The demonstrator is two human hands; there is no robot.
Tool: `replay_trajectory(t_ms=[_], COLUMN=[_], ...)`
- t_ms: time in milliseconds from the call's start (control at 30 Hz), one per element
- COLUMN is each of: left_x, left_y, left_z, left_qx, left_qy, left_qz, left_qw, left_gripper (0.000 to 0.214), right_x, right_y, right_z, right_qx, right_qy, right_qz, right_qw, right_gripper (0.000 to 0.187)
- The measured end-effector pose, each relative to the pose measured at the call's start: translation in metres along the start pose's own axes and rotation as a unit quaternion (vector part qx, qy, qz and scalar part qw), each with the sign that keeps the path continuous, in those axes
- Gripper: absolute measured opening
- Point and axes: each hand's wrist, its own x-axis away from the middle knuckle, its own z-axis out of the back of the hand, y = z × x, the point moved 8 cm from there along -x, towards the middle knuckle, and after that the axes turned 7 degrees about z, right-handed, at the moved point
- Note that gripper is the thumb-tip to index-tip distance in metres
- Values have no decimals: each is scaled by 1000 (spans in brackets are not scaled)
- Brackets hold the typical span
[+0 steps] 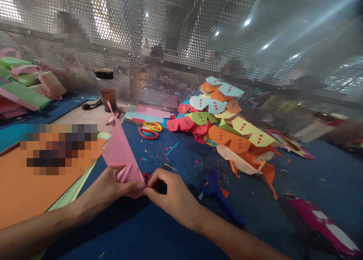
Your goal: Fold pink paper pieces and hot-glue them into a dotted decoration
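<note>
A folded pink paper (119, 146) stands tilted on the blue table (159, 229), its tip pointing up and away. My left hand (113, 186) grips its lower pleated end with thumb and fingers closed. My right hand (167, 192) pinches the same lower corner from the right, fingertips meeting the left thumb.
A heap of folded coloured paper shapes (229, 123) lies at centre right. Scissors with red and yellow handles (149, 129) lie behind the pink paper. A blue glue gun (219, 197) is right of my right hand. Orange sheets (25, 192) lie at left, a dark jar (106, 89) behind.
</note>
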Motion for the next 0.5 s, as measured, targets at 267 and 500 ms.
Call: replay_trajectory(t_ms=[267,500], left_x=[-1,-4], left_y=[-2,-2], left_z=[-2,-5], left_qx=[13,5], left_qy=[-5,-27], left_qz=[-8,-21], left_qw=[1000,999], left_gripper=[30,24], right_x=[0,0], right_y=[3,3], right_z=[-2,-3], right_qx=[1,5], right_qy=[-2,-7], right_qz=[-2,2], right_qw=[1000,1000], right_gripper=[12,12])
